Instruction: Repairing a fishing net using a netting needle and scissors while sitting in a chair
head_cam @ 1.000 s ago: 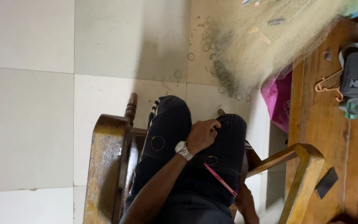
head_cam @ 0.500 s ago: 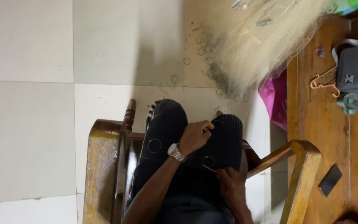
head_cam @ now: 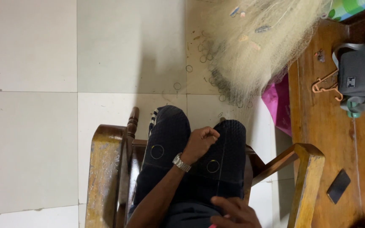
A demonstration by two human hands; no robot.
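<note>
My left hand (head_cam: 200, 142), mid-frame w/ a metal wristwatch (head_cam: 181, 162) on the wrist, rests on my lap over dark trousers (head_cam: 170, 139). Fingers curled in, tips pinched together near the knee; what's between them is too small to tell, maybe fine thread. My right hand (head_cam: 235, 212) sits at the bottom edge, centre-right, fingers loosely bent, partly cut off by the frame; something pink shows just under it, can't tell if it's gripped. Two thin rings lie on the trousers: one (head_cam: 157, 151) left of the wrist, one (head_cam: 212, 166) just right of the watch. I'm in a wooden chair, armrest (head_cam: 102, 177) lower left. Pale fishing net (head_cam: 258, 42) spreads across the upper centre-right, more small rings (head_cam: 189, 68) on the tiled floor beside it. Right side: wooden table (head_cam: 313, 114), grey bag (head_cam: 362, 76) upper right, dark phone (head_cam: 338, 186) lower right, pink cloth (head_cam: 277, 103) between net & table.
</note>
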